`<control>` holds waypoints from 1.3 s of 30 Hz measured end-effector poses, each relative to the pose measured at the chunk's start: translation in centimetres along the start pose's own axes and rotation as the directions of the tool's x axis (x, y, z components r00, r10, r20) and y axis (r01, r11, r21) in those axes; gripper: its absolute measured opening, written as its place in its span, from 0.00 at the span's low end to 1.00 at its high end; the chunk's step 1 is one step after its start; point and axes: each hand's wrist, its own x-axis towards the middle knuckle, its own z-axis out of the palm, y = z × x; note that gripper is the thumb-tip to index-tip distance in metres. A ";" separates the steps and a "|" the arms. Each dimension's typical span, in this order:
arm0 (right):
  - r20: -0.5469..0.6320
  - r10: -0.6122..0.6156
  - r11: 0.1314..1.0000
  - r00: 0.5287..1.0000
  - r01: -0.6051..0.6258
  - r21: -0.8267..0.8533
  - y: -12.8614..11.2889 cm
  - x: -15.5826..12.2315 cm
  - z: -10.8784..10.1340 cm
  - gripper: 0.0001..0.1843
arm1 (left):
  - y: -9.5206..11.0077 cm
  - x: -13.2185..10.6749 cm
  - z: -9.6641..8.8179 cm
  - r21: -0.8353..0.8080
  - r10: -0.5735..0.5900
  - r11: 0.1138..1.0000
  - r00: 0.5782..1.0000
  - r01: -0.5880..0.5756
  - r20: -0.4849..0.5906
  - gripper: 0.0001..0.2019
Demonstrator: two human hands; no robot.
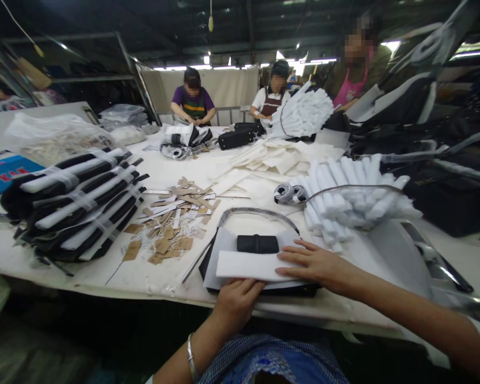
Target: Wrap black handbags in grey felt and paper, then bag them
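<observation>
A black handbag (pixel 312 289) lies flat in front of me at the table's near edge, its wrapped strap (pixel 260 211) arching away behind it. White tissue sheet (pixel 213 266) covers most of its face. On that rest a small black pouch-like piece (pixel 257 244) and, nearer to me, a folded white foam strip (pixel 246 265). My right hand (pixel 314 263) lies open with spread fingers over the strip's right end. At the strip's lower edge, my left hand (pixel 240 300) has its fingers bent together; whether they pinch the strip or only press it is hard to see.
Left stands a stack of wrapped black bags (pixel 80 208). Cardboard tags (pixel 170 234) lie scattered beside it. White foam rolls (pixel 352 197) sit bundled at the right, near loose white sheets (pixel 272 157). Co-workers (pixel 193 101) work across the table.
</observation>
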 end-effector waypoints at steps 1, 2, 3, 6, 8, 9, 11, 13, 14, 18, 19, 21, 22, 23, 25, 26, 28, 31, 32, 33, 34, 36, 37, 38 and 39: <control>0.012 0.007 1.000 1.000 -0.007 -0.006 0.0 -0.1 0.2 0.32 | 0.0 -0.1 -0.1 -0.005 0.008 1.000 1.000 -0.008 0.004 0.21; 0.014 0.015 1.000 1.000 -0.015 -0.010 0.0 -0.2 0.5 0.33 | -0.1 -0.2 -0.1 -0.009 0.018 1.000 1.000 -0.018 0.008 0.21; 0.006 0.021 1.000 1.000 -0.021 -0.011 -0.1 -0.4 0.8 0.34 | -0.1 -0.3 -0.2 -0.011 0.029 1.000 1.000 -0.029 0.012 0.21; -0.037 0.036 0.999 0.999 -0.036 0.003 -0.2 -0.7 1.4 0.34 | -0.3 -0.6 -0.5 -0.012 0.071 0.997 0.997 -0.071 0.033 0.24; -0.048 0.042 0.999 0.998 -0.042 0.006 -0.3 -0.7 1.5 0.34 | -0.4 -0.8 -0.9 -0.007 0.092 0.996 0.994 -0.092 0.051 0.25; -0.046 0.043 0.999 0.998 -0.042 0.006 -0.4 -0.7 1.4 0.33 | -0.4 -0.9 -1.1 -0.003 0.100 0.995 0.993 -0.100 0.058 0.25; -0.032 0.043 0.999 0.999 -0.043 0.002 -0.4 -0.7 1.3 0.32 | -0.2 -0.9 -1.9 0.009 0.114 0.993 0.991 -0.115 0.068 0.25; -0.022 0.042 0.999 0.999 -0.042 0.008 -0.4 -0.7 1.2 0.32 | 0.3 -0.7 -3.3 0.036 0.132 0.990 0.990 -0.134 0.053 0.23; -0.025 0.043 0.999 0.999 -0.042 0.018 -0.4 -0.7 1.1 0.32 | 0.7 -0.4 -4.1 0.050 0.139 0.989 0.990 -0.140 0.028 0.21; -0.082 0.038 0.998 0.996 -0.033 0.062 -0.3 -0.9 1.1 0.32 | 2.0 2.1 -7.2 0.058 0.124 0.991 0.986 -0.118 -0.111 0.10; -0.090 0.038 0.998 0.995 -0.032 0.063 -0.2 -0.9 1.2 0.32 | 2.0 3.0 -7.5 0.047 0.125 0.992 0.988 -0.121 -0.096 0.10; -0.099 0.041 0.998 0.994 -0.036 0.054 -0.1 -1.0 1.4 0.31 | 1.3 4.5 -7.4 0.042 0.145 0.988 0.989 -0.146 0.025 0.14; -0.100 0.045 0.998 0.994 -0.040 0.049 -0.1 -1.0 1.7 0.31 | 0.8 4.9 -6.9 0.048 0.155 0.986 0.982 -0.161 0.104 0.18; -0.101 0.051 0.998 0.994 -0.046 0.049 -0.1 -1.1 1.9 0.30 | 0.1 5.0 -6.1 0.061 0.161 0.983 0.971 -0.174 0.177 0.21; -0.099 0.069 0.996 0.993 -0.062 0.070 -0.1 -1.2 2.7 0.30 | -1.1 4.5 -4.4 0.090 0.160 0.978 0.950 -0.190 0.269 0.25; -0.096 0.084 0.993 0.992 -0.075 0.092 -0.2 -1.3 3.2 0.29 | -1.6 3.9 -3.5 0.104 0.160 0.975 0.943 -0.197 0.292 0.27; -0.091 0.128 0.983 0.988 -0.114 0.146 -0.5 -1.5 4.0 0.30 | -2.0 2.6 -2.0 0.145 0.145 0.971 0.948 -0.192 0.283 0.28; -0.093 0.171 0.966 0.981 -0.148 0.212 -0.9 -2.0 4.4 0.33 | -1.9 1.3 -1.0 0.210 0.136 0.960 0.962 -0.187 0.235 0.28; -0.113 0.174 0.965 0.978 -0.147 0.219 -0.9 -2.3 4.3 0.33 | -1.8 1.1 -0.9 0.227 0.141 0.955 0.965 -0.191 0.222 0.28; -0.151 0.187 0.964 0.971 -0.152 0.217 -0.9 -2.6 4.0 0.32 | -1.8 1.1 -0.9 0.239 0.145 0.951 0.967 -0.195 0.209 0.28; -0.208 0.220 0.962 0.953 -0.177 0.209 -0.8 -3.1 3.6 0.30 | -1.8 1.1 -0.9 0.247 0.152 0.948 0.968 -0.199 0.199 0.28; -0.358 0.366 0.929 0.859 -0.316 0.192 -0.4 -4.4 2.8 0.25 | -1.9 1.3 -0.9 0.250 0.164 0.946 0.970 -0.207 0.182 0.28; -0.430 0.458 0.888 0.778 -0.420 0.186 -0.1 -5.2 2.4 0.22 | -1.9 1.3 -0.9 0.249 0.169 0.945 0.970 -0.210 0.177 0.28; -0.485 0.540 0.832 0.688 -0.525 0.181 0.3 -6.1 2.0 0.20 | -2.0 1.4 -0.9 0.249 0.175 0.945 0.970 -0.214 0.172 0.29; -0.517 0.603 0.767 0.607 -0.618 0.170 0.6 -7.1 1.8 0.18 | -2.0 1.4 -0.9 0.250 0.178 0.944 0.970 -0.216 0.168 0.29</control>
